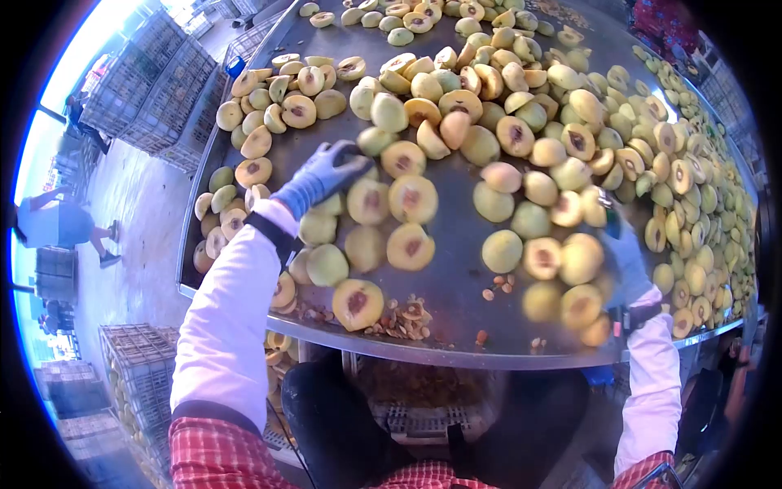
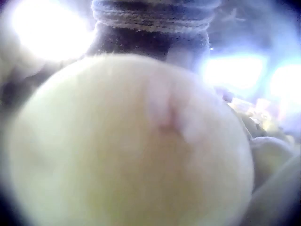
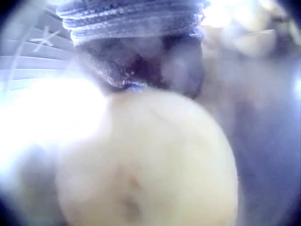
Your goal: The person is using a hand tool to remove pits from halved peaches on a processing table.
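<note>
If you start at the left grip (image 1: 326, 173), its gloved fingers lie stretched out fairly flat over the peach halves (image 1: 368, 201) on the left-middle of the steel bench (image 1: 456, 281). They're resting on the fruit rather than wrapped round any one piece, far as the head view shows. The left wrist cam is no help: just one big pale peach (image 2: 127, 141) filling the frame right under the glove, all blur.

The right grip (image 1: 627, 257) is over at the right side of the bench among more halves, and it's smeared. The right wrist cam shows a round peach (image 3: 150, 160) tight up against the gloved palm, but I honestly can't tell if the fingers are closed round it or just lying on it.

My take on doing this bit well: use flat palms and a light touch, since the cut faces look soft and would probably bruise if you dig fingertips in. Slide or lift the halves instead of squeezing. I'd also watch the lone half (image 1: 357, 303) sitting close to the front lip, since it could roll off easily, and steer clear of the loose pits (image 1: 399, 314) scattered along that edge so they don't get mixed back in.

Further out, grey plastic crates (image 1: 155, 85) are stacked to the left, and a person (image 1: 61, 224) stands on the floor beyond them.
</note>
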`<state>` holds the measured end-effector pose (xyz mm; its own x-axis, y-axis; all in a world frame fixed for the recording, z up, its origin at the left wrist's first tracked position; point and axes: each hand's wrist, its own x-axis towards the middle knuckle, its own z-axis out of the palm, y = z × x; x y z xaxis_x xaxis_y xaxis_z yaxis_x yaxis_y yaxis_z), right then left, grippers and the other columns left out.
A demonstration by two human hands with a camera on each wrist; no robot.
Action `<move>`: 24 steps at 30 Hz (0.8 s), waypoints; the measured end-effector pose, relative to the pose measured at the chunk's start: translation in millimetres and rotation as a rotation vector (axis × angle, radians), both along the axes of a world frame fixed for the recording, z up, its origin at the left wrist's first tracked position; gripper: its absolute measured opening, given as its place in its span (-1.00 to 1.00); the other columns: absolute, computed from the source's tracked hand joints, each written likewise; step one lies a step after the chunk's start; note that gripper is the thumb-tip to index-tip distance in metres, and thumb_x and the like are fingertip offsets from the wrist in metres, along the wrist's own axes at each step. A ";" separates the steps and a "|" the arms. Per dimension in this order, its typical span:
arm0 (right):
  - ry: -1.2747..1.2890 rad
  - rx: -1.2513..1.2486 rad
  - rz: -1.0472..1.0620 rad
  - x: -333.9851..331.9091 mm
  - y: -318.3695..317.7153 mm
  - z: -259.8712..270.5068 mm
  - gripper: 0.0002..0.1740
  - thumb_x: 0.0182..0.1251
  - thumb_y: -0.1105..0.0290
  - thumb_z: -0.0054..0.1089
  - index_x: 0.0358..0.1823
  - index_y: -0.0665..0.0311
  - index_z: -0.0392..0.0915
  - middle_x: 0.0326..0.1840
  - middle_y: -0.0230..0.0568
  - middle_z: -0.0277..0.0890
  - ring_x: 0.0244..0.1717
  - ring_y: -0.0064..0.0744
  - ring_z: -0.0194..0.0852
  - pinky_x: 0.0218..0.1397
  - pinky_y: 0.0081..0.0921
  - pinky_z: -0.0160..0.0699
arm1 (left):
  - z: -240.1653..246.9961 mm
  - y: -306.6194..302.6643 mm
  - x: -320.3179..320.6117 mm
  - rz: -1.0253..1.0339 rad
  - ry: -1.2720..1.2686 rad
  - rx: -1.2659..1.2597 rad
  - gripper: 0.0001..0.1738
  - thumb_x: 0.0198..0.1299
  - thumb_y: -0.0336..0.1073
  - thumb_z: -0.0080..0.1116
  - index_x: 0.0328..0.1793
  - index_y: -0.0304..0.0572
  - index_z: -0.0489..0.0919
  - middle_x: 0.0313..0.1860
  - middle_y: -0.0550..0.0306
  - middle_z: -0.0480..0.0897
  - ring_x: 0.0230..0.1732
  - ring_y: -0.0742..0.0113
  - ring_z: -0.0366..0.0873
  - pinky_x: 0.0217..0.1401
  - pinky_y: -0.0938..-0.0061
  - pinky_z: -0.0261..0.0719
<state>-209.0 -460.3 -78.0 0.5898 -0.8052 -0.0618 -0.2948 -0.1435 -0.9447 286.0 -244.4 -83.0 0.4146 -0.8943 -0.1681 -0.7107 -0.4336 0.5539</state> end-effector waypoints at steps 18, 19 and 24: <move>0.389 -0.718 -0.074 74.0 -86.5 -32.9 -0.34 0.13 0.19 0.23 0.27 0.30 0.39 0.12 0.11 0.51 0.14 -0.01 0.49 0.23 -0.25 0.43 | 9.9 -110.7 -42.6 -0.282 0.370 -0.028 -0.38 0.12 0.25 0.23 0.06 -0.09 0.61 -0.07 0.07 0.65 -0.01 0.29 0.54 0.07 0.38 0.49; 0.361 -0.695 0.000 75.3 -78.9 -32.5 -0.31 0.11 0.18 0.27 0.30 0.24 0.37 0.08 0.10 0.53 0.10 -0.05 0.52 0.21 -0.28 0.44 | 12.0 -106.1 -47.9 -0.244 0.324 -0.040 -0.39 0.13 0.25 0.23 0.05 -0.09 0.61 -0.08 0.09 0.65 -0.04 0.30 0.54 0.05 0.39 0.49; 0.145 -0.164 0.478 102.0 39.3 17.3 -0.33 0.19 0.24 0.23 0.37 0.06 0.32 -0.15 -0.20 0.54 -0.31 -0.44 0.52 -0.14 -0.49 0.57 | 32.0 -62.7 -84.4 -0.330 0.478 0.112 -0.45 0.27 0.08 0.15 0.24 -0.11 0.49 0.02 0.09 0.57 -0.01 0.38 0.51 -0.03 0.48 0.55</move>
<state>-107.0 -421.0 -60.8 0.8884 -0.4542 -0.0664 -0.2868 -0.4363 -0.8529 201.5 -307.1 -51.0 -0.0276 -0.9293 -0.3683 -0.5012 -0.3059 0.8095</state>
